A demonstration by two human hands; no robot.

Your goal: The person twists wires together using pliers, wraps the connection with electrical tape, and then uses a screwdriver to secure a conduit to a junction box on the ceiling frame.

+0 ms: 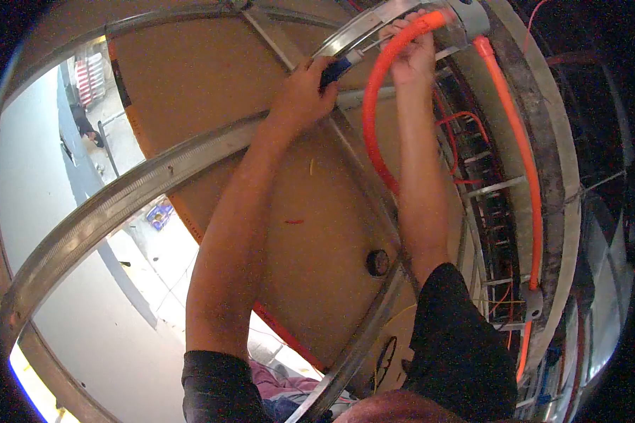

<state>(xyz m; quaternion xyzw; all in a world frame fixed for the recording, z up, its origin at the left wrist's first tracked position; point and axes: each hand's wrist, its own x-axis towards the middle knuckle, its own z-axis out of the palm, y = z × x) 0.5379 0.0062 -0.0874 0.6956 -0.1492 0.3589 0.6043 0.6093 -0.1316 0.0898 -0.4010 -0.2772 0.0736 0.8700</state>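
My left hand (307, 92) is wrapped round a screwdriver (337, 71) with a dark blue handle, lifted toward the upper middle of the head view. A pale collar and thin shaft run from the handle toward my right hand (413, 60). The fingers of that right hand are curled behind an orange corrugated conduit (376, 106), which partly covers them; what they grip is hidden. The conduit bends down past my right forearm. Its upper end runs up to a grey junction box (470, 20), just right of my right hand.
Metal ceiling channels (155, 166) cross the view over brown board (190, 77). Another orange conduit (525, 155) drops along the right to a second grey box (533, 304). A black roll (377, 263) lies on the board. Red wires (466, 116) hang beside a concrete edge (568, 141).
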